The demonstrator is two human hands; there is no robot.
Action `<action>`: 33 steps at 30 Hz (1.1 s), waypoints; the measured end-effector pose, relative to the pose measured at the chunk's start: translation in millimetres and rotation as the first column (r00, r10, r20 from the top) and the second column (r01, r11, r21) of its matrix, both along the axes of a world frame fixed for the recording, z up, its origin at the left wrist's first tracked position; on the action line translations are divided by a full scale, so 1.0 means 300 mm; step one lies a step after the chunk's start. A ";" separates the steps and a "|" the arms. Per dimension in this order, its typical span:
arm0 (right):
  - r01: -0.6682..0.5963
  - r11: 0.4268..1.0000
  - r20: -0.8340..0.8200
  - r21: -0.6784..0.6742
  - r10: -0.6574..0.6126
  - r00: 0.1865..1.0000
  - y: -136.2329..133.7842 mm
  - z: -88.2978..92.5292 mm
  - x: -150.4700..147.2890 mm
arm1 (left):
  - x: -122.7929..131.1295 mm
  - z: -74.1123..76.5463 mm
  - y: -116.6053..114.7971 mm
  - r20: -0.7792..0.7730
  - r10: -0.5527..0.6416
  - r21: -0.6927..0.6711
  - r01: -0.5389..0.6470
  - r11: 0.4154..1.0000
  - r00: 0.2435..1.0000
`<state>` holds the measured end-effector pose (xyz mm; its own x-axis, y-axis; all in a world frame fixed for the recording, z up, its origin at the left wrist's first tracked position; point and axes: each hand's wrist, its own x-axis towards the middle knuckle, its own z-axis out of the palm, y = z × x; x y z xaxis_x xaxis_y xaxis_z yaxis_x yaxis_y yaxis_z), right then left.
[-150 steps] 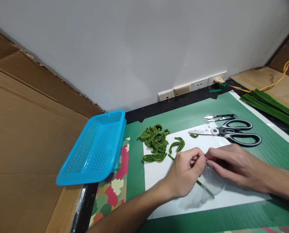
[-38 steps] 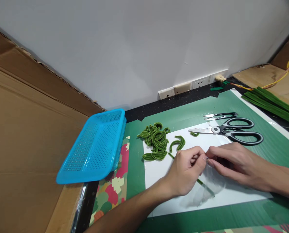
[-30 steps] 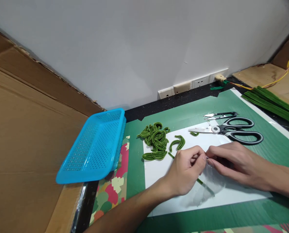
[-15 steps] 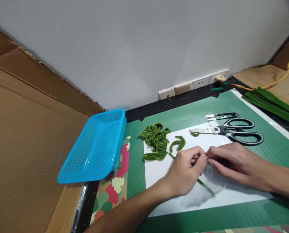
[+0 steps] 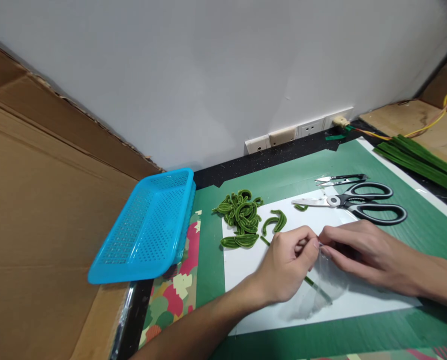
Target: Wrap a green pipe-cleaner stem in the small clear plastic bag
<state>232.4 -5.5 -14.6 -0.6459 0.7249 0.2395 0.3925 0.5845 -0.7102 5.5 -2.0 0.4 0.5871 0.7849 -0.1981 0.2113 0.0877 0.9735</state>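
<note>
My left hand (image 5: 285,267) and my right hand (image 5: 354,250) meet fingertip to fingertip over a white sheet (image 5: 253,265). Both are pinched shut on a thin green pipe cleaner (image 5: 315,286) that runs slantwise under the left hand, its other end (image 5: 264,241) showing past the knuckles. A piece of clear film (image 5: 321,292) lies crumpled below the fingers. A heap of bent green pipe-cleaner pieces (image 5: 240,215) lies beyond the left hand, with two loose curved ones (image 5: 275,222) beside it.
Black-handled scissors (image 5: 362,206) and small metal snips (image 5: 341,178) lie behind my right hand on the green mat (image 5: 208,250). A blue plastic basket (image 5: 148,227) leans at the left. Long green pipe cleaners (image 5: 418,160) lie far right. Wall sockets (image 5: 298,131) line the back.
</note>
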 end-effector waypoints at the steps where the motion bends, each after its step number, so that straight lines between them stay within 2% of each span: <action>1: 0.002 1.000 -0.001 0.002 -0.002 1.000 0.000 0.001 0.000 | 0.000 0.000 0.000 -0.001 -0.001 0.000 0.001 1.000 1.000; 33: -0.012 1.000 0.001 -0.024 0.012 1.000 -0.003 -0.014 0.006 | 0.002 -0.005 0.001 0.015 0.003 -0.008 -0.003 1.000 1.000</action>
